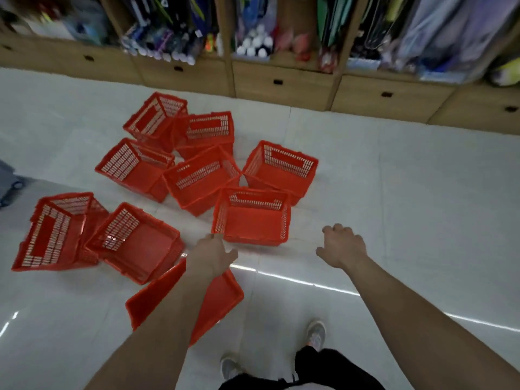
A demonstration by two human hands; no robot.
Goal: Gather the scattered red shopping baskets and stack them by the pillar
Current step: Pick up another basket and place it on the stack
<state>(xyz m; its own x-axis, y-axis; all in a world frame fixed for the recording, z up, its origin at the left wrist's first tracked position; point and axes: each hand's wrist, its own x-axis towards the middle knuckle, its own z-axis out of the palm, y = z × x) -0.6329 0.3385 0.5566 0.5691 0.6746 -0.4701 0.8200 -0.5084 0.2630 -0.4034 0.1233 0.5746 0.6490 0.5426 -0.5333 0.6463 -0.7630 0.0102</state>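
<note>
Red shopping baskets point(201, 180) lie scattered over the white tiled floor point(394, 192) from centre to lower left of the frame, several tipped or nested, below wooden shelving point(281, 83) along the top. The left hand point(211, 256) reaches to the near corner of one upright basket point(253, 218), though whether it grips the rim I cannot tell. The right hand point(342, 246) hangs loosely curled and empty, just right of that basket.

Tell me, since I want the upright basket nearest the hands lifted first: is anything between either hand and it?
Nothing visible is. The left hand is already at the near left corner of that basket; whether it touches is unclear. Only bare floor lies between the basket and the right hand.
</note>
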